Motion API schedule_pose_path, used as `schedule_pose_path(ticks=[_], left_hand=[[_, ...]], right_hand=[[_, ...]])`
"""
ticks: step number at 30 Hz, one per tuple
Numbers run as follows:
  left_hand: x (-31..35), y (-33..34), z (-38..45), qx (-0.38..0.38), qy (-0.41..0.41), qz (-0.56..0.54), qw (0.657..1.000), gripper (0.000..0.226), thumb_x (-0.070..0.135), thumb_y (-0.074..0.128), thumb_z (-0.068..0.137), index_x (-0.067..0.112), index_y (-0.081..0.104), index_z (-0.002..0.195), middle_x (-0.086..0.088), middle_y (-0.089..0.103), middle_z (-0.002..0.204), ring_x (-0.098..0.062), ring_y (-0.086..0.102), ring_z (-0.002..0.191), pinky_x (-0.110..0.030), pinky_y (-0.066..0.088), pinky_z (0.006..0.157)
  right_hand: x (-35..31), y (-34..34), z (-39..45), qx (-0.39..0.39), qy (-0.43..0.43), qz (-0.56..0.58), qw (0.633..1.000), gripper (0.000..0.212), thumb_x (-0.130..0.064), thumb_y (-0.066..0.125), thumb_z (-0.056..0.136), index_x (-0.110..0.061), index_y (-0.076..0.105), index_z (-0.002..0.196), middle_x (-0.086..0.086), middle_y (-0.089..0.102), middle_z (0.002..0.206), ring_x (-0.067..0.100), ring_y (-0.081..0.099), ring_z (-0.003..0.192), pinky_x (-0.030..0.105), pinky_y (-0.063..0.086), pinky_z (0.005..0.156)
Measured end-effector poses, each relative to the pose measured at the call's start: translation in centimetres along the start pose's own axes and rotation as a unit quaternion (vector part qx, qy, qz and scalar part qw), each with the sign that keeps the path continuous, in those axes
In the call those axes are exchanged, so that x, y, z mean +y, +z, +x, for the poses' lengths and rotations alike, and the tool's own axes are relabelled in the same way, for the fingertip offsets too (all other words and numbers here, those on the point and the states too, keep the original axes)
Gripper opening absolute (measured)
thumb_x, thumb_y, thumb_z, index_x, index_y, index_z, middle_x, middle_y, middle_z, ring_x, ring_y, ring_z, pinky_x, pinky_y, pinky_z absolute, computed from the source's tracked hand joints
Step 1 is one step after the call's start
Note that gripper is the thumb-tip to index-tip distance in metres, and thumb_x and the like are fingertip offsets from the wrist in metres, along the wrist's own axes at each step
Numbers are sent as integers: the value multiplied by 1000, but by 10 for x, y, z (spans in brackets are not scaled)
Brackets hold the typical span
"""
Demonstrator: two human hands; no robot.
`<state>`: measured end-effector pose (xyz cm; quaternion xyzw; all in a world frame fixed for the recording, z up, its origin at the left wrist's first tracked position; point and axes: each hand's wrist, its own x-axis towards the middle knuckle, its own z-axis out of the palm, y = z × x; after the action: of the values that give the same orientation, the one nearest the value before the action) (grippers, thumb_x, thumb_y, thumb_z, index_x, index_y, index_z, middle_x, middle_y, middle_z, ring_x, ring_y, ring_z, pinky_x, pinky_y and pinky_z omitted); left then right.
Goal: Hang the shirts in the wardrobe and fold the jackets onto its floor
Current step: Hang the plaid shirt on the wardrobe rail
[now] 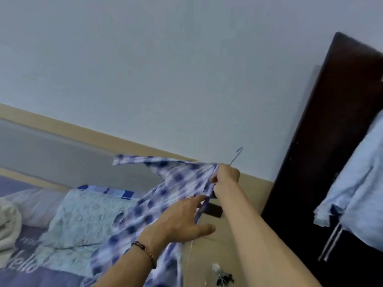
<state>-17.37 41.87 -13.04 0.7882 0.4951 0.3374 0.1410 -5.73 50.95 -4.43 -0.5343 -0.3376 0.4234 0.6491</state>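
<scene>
A blue-and-white checked shirt (165, 195) hangs in the air over the bed, on a thin wire hanger (236, 156) whose hook sticks up past its collar. My right hand (226, 177) grips the shirt's collar and the hanger neck. My left hand (184, 220), with a bead bracelet on the wrist, lies flat with straight fingers against the shirt's front just below. The dark wooden wardrobe (323, 141) stands at the right, and a pale blue shirt (360, 183) hangs on it.
A bed (41, 274) with a purple sheet fills the lower left, with a light green fluffy blanket (83, 224), a white pillow (35, 204) and a cream cloth (8, 224) on it. A tan headboard panel (217, 255) lies between bed and wardrobe. Small dark items (223, 276) sit near the bottom edge.
</scene>
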Motion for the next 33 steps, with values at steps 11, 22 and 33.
schedule_pose_path(ticks=[11,22,33], left_hand=[[62,-24,152,76,139,-33,987,39,37,45,94,32,57,131,7,71,115,-17,65,104,-36,50,88],[130,88,368,245,237,80,937,46,53,33,92,36,64,121,-1,74,79,-28,67,73,-36,52,62],[253,199,552,115,292,223,923,105,63,62,76,41,-5,154,9,43,130,-20,60,102,-30,48,84]], right_hand=[[-127,-69,84,26,-246,-15,969,21,-1,38,81,-14,52,74,17,52,92,18,50,58,27,44,51],[-176,-199,282,97,-318,-143,932,33,0,34,95,-7,61,113,17,64,101,21,58,81,31,47,67],[-255,-349,469,216,-349,-194,891,48,-7,34,101,-20,46,145,15,60,127,23,63,100,35,54,81]])
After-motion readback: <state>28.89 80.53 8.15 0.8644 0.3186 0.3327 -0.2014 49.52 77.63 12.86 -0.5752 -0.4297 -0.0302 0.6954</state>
